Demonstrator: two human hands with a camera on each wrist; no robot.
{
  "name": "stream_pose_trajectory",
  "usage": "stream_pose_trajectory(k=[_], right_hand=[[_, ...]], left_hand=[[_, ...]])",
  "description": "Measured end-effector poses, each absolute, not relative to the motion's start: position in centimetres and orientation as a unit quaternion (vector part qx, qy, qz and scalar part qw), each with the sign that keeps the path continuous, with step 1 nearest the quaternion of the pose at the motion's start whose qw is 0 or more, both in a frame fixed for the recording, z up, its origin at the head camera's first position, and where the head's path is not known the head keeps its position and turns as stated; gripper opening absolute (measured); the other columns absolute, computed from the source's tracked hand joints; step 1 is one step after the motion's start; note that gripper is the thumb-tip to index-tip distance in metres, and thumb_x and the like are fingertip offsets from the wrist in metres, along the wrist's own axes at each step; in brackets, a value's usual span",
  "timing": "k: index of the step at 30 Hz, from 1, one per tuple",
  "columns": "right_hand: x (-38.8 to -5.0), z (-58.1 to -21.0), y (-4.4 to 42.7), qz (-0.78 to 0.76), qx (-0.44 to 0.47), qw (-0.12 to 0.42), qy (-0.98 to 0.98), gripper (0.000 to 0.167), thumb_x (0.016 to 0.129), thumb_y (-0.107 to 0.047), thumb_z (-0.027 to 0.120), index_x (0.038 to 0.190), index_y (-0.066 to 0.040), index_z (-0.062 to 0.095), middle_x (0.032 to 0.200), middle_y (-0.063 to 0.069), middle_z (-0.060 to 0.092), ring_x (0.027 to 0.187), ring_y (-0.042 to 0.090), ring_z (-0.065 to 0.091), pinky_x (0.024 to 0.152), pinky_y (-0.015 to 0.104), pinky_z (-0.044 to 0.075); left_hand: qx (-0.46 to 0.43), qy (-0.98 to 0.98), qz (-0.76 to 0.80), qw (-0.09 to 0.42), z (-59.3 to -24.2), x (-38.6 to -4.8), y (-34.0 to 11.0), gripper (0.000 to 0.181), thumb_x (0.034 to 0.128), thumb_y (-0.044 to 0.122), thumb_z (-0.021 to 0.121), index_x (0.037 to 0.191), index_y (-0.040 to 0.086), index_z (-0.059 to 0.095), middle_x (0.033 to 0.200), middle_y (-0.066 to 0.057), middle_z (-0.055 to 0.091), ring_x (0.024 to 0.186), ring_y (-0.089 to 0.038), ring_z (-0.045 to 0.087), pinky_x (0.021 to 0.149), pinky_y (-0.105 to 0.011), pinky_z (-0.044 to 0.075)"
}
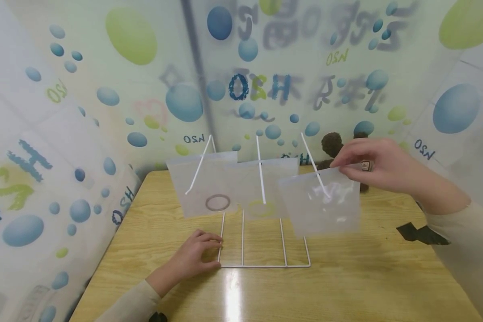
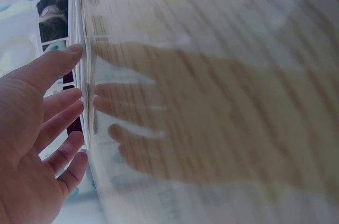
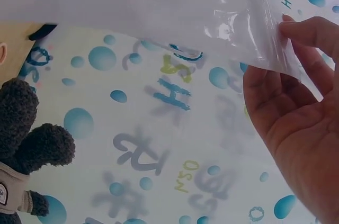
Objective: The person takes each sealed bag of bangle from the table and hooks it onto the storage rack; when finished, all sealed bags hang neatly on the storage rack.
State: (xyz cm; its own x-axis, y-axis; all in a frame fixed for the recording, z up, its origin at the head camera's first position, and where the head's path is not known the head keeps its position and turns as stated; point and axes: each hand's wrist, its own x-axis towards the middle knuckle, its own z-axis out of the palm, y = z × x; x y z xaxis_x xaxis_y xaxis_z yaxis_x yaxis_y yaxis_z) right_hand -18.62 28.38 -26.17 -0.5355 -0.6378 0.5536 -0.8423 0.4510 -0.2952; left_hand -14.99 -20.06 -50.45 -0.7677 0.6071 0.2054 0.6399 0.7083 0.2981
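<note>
A white wire rack (image 1: 265, 266) stands on the wooden table, its base flat and three prongs slanting up. Across the prongs hang a left clear plastic bag (image 1: 193, 179) with a grey-brown ring (image 1: 206, 204), a middle bag (image 1: 279, 179) with a yellow ring (image 1: 261, 215), and a glossy right bag (image 1: 306, 219). My right hand (image 1: 382, 167) pinches the upper right corner of that right bag between thumb and fingers. With fingers loosely spread, my left hand (image 1: 189, 257) touches the left side of the rack's base; its fingertips line the rod in the left wrist view.
A dark brown plush toy (image 3: 47, 147) sits behind the rack at the back right, partly hidden by my right hand in the head view. A patterned curtain (image 1: 137, 98) with bubbles and lettering surrounds the table (image 1: 346, 286) at the back and sides.
</note>
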Motion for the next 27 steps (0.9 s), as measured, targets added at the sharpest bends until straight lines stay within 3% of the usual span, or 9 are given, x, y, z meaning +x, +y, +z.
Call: stream_pose_trajectory(k=[11,18,24,27], right_hand=[[-19.5,-27.2,28.9,0.276,0.414,0.199,-0.844,0.042,0.078,0.01,0.082,0.104,-0.023,0.079,0.101,-0.012,0.073,0.081,-0.002,0.06,0.063,0.012,0.05],[-19.3,-28.0,30.1,0.292,0.381,0.214,-0.851,0.043,0.079,0.007,0.081,0.112,-0.02,0.077,0.107,-0.009,0.07,0.093,0.0,0.062,0.08,0.009,0.048],[-18.8,-29.7,31.7,0.327,0.356,0.272,-0.832,0.034,0.081,0.008,0.078,0.112,-0.007,0.077,0.115,-0.003,0.073,0.112,-0.001,0.061,0.103,0.012,0.041],[-18.8,-30.6,32.6,0.335,0.343,0.293,-0.828,0.031,0.084,0.005,0.077,0.114,-0.005,0.077,0.119,-0.008,0.073,0.12,-0.001,0.06,0.109,0.014,0.039]], left_hand=[[-0.345,-0.92,-0.18,0.053,-50.5,-14.8,-19.9,0.048,0.0758,0.036,0.09,0.117,0.016,0.077,0.13,0.004,0.071,0.111,-0.016,0.056,0.095,-0.04,0.051],[-0.338,-0.922,-0.181,0.049,-50.3,-14.7,-19.8,0.047,0.0753,0.038,0.09,0.116,0.017,0.077,0.13,0.004,0.071,0.112,-0.016,0.056,0.097,-0.04,0.05],[-0.351,-0.918,-0.176,0.059,-50.3,-14.9,-20.0,0.049,0.0762,0.037,0.089,0.118,0.015,0.075,0.129,0.002,0.071,0.113,-0.018,0.059,0.099,-0.041,0.052],[-0.351,-0.917,-0.175,0.073,-50.1,-15.0,-20.6,0.048,0.0783,0.033,0.088,0.119,0.012,0.074,0.127,-0.002,0.071,0.116,-0.022,0.063,0.1,-0.043,0.053]])
